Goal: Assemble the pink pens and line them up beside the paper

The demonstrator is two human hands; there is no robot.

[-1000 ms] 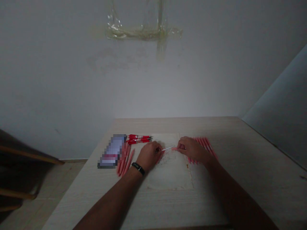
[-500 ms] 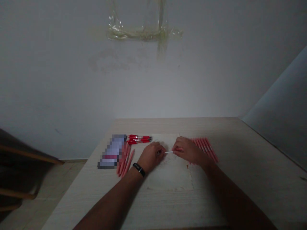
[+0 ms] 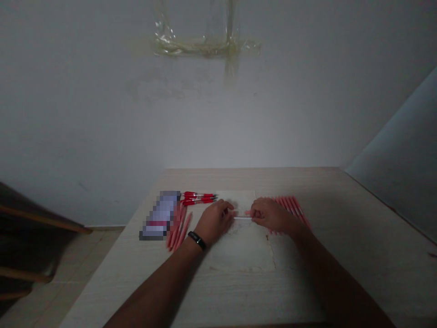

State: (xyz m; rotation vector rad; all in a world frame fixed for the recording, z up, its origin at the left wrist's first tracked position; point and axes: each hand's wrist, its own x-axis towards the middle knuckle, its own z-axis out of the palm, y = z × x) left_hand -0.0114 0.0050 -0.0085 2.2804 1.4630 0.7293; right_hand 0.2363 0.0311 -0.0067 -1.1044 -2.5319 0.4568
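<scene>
2 bare hands meet over a pale sheet (image 3: 244, 255) in the lower middle of the frame, with a thin white rod (image 3: 242, 217), perhaps a pen refill, spanning the gap between their fingertips. The left hand (image 3: 215, 221), wearing a black wristband (image 3: 197, 240), appears to pinch the rod's left end, fingers curled in. The right hand (image 3: 271, 214) appears to pinch the right end, where a small pink piece (image 3: 247, 212) also shows, too blurred to identify. For steady work, it seems wise to hold the rod level and both grips on the same line, since something so slim would probably bend under a sideways push. Small finger movements suit it better than wrist turns. The right forearm passes close to a row of pinkish-red pens (image 3: 296, 210) right of centre, so a low sweep could scatter them; dark-tipped red pens (image 3: 206, 200) lie left of centre, near the left hand
</scene>
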